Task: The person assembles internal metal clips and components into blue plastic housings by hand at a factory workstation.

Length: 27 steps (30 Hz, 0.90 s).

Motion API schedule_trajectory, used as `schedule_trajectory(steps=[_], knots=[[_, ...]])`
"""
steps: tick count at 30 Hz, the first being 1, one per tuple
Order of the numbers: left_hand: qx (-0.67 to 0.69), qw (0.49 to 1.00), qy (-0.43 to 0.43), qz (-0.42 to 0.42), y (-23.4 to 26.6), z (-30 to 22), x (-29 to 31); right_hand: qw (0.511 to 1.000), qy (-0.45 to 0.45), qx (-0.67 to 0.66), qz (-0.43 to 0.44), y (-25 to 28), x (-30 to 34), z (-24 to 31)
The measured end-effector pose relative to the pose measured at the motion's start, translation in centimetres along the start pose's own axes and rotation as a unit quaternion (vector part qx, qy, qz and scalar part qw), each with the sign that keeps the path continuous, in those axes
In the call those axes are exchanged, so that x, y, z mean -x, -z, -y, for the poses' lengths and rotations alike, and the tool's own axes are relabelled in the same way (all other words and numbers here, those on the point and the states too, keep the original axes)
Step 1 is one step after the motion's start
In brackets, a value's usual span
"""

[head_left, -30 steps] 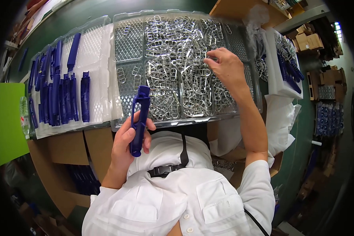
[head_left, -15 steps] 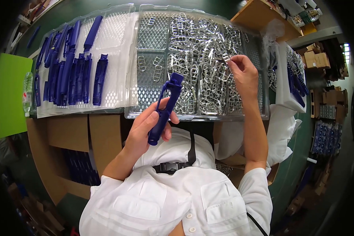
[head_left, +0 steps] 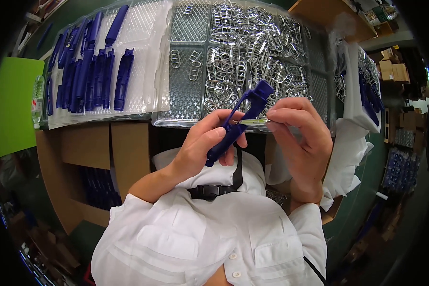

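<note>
My left hand (head_left: 196, 148) is closed round a long dark blue plastic handle housing (head_left: 229, 135), tilted with its top toward the upper right and a long opening in its side. Between the fingertips of my right hand (head_left: 308, 141) is a thin shiny metal clip (head_left: 255, 122), seen edge-on. Its far end meets the housing at the side opening; whether it sits inside, I cannot tell. Just beyond my hands is a clear plastic tray (head_left: 182, 83), with many looped metal clips (head_left: 252, 40) heaped in its middle compartments and a few lying apart at the left.
Another clear tray (head_left: 145, 35) at the left bears several blue housings (head_left: 84, 71). A plastic bottle (head_left: 37, 100) lies beside a green board (head_left: 12, 107). Open cardboard boxes (head_left: 86, 148) stand below the table edge. At the right is a white foam box (head_left: 355, 95) with more parts.
My right hand has come from the clip heap down toward my left hand, bringing a metal clip to the housing. My left hand and the housing have shifted slightly right.
</note>
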<state>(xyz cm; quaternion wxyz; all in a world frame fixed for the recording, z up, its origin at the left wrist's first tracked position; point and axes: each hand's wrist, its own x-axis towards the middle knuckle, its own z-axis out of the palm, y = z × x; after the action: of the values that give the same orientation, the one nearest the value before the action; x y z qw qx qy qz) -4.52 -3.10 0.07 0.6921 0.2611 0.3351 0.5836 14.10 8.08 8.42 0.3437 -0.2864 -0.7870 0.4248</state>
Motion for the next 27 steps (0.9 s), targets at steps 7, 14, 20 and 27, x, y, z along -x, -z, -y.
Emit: schedule_trajectory(steps=[7,14,20,27], knots=[[-0.032,0.999,0.013,-0.008,-0.4,0.6,0.3,0.974,0.075,0.213,0.010,-0.7,-0.8,0.0],[-0.074,0.997,0.001,-0.002,-0.3,1.1,0.5,0.975,0.050,0.214,0.034,-1.6,-0.9,-0.4],[-0.064,0.998,0.018,0.002,0.1,1.0,0.6,0.970,0.059,0.226,0.061,-2.3,-1.0,-0.9],[-0.076,0.997,0.004,-0.009,0.6,1.3,0.7,0.964,0.072,0.248,0.056,-2.9,-0.3,-1.9]])
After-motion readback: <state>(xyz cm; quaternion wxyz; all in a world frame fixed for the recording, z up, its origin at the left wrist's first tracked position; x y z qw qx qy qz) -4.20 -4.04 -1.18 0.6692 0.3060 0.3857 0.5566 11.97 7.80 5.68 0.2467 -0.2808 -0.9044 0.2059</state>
